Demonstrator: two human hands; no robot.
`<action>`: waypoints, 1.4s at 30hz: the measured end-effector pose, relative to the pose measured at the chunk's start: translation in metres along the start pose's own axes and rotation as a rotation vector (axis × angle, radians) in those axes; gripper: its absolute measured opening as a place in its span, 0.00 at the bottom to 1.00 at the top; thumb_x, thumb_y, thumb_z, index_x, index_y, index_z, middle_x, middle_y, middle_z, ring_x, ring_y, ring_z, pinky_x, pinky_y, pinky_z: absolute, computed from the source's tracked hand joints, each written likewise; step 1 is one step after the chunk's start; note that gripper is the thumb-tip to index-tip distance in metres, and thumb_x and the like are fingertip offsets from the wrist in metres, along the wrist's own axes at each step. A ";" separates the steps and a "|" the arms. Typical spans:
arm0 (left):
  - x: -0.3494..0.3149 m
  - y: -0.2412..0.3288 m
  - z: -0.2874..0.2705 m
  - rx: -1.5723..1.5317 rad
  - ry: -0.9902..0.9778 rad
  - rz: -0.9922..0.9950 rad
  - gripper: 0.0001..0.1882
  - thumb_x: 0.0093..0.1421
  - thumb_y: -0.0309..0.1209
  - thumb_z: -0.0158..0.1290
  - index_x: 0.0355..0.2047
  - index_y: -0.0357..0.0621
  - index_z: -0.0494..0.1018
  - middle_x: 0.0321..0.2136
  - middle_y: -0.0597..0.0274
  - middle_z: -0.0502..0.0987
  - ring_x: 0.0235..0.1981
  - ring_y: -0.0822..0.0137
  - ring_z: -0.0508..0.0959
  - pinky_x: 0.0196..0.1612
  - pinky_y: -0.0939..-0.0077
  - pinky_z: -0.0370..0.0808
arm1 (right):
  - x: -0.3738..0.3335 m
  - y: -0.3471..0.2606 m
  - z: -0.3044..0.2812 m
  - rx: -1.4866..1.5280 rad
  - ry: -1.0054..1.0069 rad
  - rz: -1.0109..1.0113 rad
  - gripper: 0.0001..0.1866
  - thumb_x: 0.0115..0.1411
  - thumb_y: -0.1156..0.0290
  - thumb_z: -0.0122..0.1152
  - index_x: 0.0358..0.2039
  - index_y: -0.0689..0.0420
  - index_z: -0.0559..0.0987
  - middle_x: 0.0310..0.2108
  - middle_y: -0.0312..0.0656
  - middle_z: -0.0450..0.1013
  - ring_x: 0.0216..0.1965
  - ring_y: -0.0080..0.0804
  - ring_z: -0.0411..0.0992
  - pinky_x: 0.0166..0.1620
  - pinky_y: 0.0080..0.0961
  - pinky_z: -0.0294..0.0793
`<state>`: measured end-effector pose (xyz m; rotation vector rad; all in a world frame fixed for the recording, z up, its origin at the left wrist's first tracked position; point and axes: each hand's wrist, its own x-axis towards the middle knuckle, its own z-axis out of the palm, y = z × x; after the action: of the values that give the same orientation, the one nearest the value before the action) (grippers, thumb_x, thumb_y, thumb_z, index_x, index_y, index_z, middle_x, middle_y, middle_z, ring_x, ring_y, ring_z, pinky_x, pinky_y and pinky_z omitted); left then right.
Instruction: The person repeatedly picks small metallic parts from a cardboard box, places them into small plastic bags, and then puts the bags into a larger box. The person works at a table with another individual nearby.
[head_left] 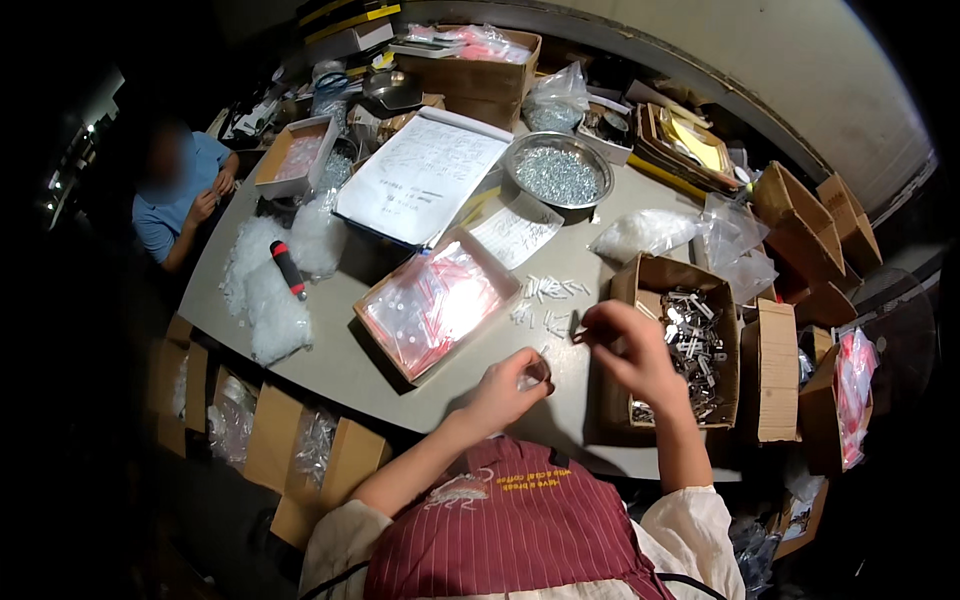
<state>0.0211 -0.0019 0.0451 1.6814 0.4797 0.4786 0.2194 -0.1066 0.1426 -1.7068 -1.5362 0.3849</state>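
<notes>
The location was a workshop, as indicated by a bowl (604,190) and a carton (624,285) of small metal parts, bags (645,236) of white pieces, and handwritten sheets (422,180) on the surface (335,325).

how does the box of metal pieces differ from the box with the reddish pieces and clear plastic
The metal box holds loose, shiny pieces; the reddish box shows reddish pieces and glossy clear plastic. The metal box stands nearly straight in view, while the reddish box sits slanted. The right hand overlaps the metal box in view; the reddish box lies beyond the left hand. Both are open-topped cardboard boxes on the table.
</notes>
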 end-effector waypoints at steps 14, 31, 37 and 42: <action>0.002 -0.001 -0.003 -0.181 0.010 0.044 0.12 0.59 0.24 0.63 0.40 0.38 0.73 0.33 0.63 0.79 0.36 0.74 0.77 0.40 0.74 0.76 | -0.013 -0.038 0.010 0.091 -0.243 -0.008 0.24 0.53 0.88 0.60 0.53 0.61 0.77 0.48 0.46 0.78 0.40 0.34 0.80 0.40 0.26 0.80; -0.010 0.052 -0.047 -0.242 0.134 0.074 0.08 0.66 0.24 0.57 0.43 0.33 0.77 0.35 0.60 0.84 0.39 0.72 0.83 0.45 0.76 0.79 | 0.001 -0.036 0.024 0.216 -0.094 0.093 0.10 0.62 0.73 0.69 0.39 0.64 0.78 0.33 0.40 0.77 0.35 0.24 0.77 0.41 0.23 0.78; -0.020 0.071 -0.055 0.084 0.194 0.154 0.05 0.62 0.25 0.57 0.33 0.34 0.77 0.27 0.61 0.82 0.30 0.74 0.80 0.36 0.77 0.75 | 0.007 -0.040 0.046 0.302 -0.094 0.003 0.10 0.63 0.70 0.67 0.39 0.63 0.78 0.33 0.42 0.77 0.37 0.28 0.77 0.42 0.27 0.76; -0.034 0.066 -0.066 0.165 0.248 0.217 0.04 0.59 0.24 0.58 0.30 0.35 0.77 0.25 0.58 0.81 0.28 0.70 0.82 0.34 0.74 0.77 | 0.013 -0.045 0.064 0.149 -0.212 -0.154 0.10 0.65 0.68 0.64 0.39 0.62 0.78 0.34 0.46 0.77 0.36 0.39 0.77 0.39 0.32 0.75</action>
<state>-0.0411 0.0227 0.1190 1.8524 0.5310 0.8322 0.1468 -0.0741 0.1372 -1.4590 -1.7327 0.6002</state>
